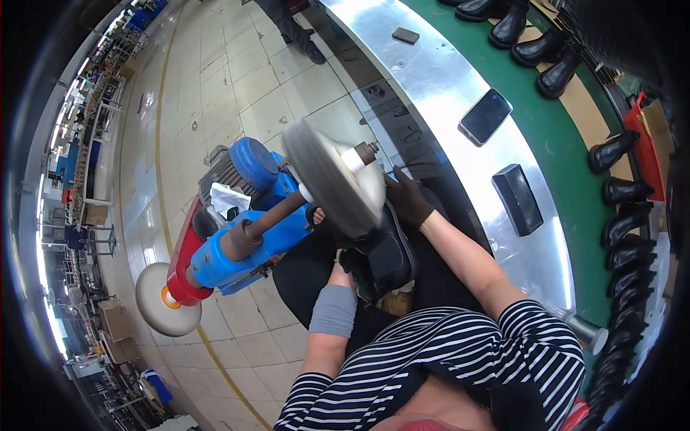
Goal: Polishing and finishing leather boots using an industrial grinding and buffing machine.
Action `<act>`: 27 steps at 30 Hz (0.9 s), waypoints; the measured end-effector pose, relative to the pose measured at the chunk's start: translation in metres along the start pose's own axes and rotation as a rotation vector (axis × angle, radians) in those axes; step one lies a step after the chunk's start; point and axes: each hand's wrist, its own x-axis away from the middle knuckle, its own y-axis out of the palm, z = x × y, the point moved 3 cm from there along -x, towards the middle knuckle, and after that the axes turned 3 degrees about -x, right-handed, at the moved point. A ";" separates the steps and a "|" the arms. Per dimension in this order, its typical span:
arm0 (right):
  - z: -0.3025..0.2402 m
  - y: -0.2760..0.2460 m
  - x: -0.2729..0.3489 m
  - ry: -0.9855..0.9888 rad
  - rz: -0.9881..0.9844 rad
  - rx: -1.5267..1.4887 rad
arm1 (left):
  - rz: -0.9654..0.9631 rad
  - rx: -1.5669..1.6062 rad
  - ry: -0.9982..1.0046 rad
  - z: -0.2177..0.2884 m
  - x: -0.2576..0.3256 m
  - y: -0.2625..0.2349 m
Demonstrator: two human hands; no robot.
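A black boot is held in front of me, its toe end against or just under a pale buffing wheel, whose blurred rim suggests it is spinning. My right hand, in a dark brown glove, is closed on the right side of the boot near the wheel, one finger pointing up. My left hand is mostly hidden behind the boot and the wheel. Only a few bare fingertips of it show, and it appears to grip the boot from the left. A grey sleeve band covers my left forearm.
The blue machine carries the wheel's shaft, a second wheel and a white cloth. To the right, a metal bench holds a phone and a black block. Several black boots line the green surface beyond.
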 end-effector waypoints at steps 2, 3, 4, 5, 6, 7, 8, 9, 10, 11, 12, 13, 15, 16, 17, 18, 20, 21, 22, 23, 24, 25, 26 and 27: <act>0.011 0.000 -0.015 -0.045 -0.005 0.071 | 0.023 0.030 0.096 0.017 -0.002 -0.001; 0.015 -0.002 -0.020 -0.050 0.038 0.097 | 0.031 0.033 0.125 0.022 0.000 -0.001; 0.020 0.000 -0.024 -0.069 -0.024 0.124 | 0.039 0.041 0.162 0.027 0.002 0.000; 0.023 -0.001 -0.025 -0.068 -0.028 0.150 | 0.042 0.051 0.183 0.029 0.007 0.002; 0.026 -0.004 -0.026 -0.053 0.035 0.178 | 0.040 0.055 0.204 0.029 0.012 0.004; 0.027 -0.004 -0.022 -0.029 -0.035 0.135 | 0.033 0.066 0.211 0.027 0.018 0.006; 0.027 -0.006 -0.016 0.014 -0.025 0.106 | 0.109 0.060 0.220 0.023 0.025 0.006; 0.025 -0.008 -0.008 0.047 -0.032 0.064 | 0.004 0.066 0.200 0.018 0.032 0.012; 0.021 -0.009 0.000 0.074 -0.073 0.014 | -0.015 0.069 0.174 0.011 0.039 0.014; 0.017 -0.012 0.009 0.155 -0.014 0.016 | -0.039 0.064 0.144 0.004 0.045 0.017; 0.011 -0.010 0.019 0.163 -0.111 -0.013 | -0.057 0.065 0.103 -0.004 0.050 0.019; 0.004 -0.009 0.030 0.181 -0.167 -0.032 | -0.078 0.060 0.072 -0.011 0.054 0.020; -0.006 -0.006 0.041 0.175 -0.160 -0.030 | -0.092 0.035 -0.014 -0.026 0.056 0.020; -0.010 -0.003 0.043 0.142 -0.168 -0.027 | -0.091 0.020 -0.046 -0.033 0.054 0.020; -0.014 0.001 0.043 0.108 -0.176 -0.026 | -0.088 0.005 -0.073 -0.038 0.048 0.018; -0.016 0.005 0.043 0.079 -0.197 -0.030 | -0.077 -0.006 -0.090 -0.041 0.042 0.016; -0.020 0.007 0.037 0.006 -0.137 -0.076 | -0.051 -0.018 -0.086 -0.042 0.026 0.011; -0.021 0.006 0.033 -0.019 -0.107 -0.080 | -0.037 -0.013 -0.081 -0.041 0.020 0.008; -0.021 0.005 0.028 -0.043 -0.109 -0.089 | -0.029 -0.012 -0.069 -0.039 0.014 0.006; -0.020 0.000 0.023 -0.034 -0.054 -0.056 | -0.017 -0.004 -0.059 -0.037 0.012 0.003; -0.018 -0.005 0.017 -0.026 -0.031 -0.030 | -0.008 -0.003 -0.047 -0.035 0.009 0.001; -0.016 -0.009 0.012 -0.026 -0.055 -0.010 | -0.002 -0.002 -0.040 -0.032 0.009 -0.001; -0.013 -0.015 0.005 -0.010 -0.010 -0.052 | 0.007 0.002 -0.031 -0.030 0.010 -0.003; -0.008 -0.019 -0.002 -0.004 -0.011 -0.102 | 0.016 0.005 -0.018 -0.027 0.011 -0.004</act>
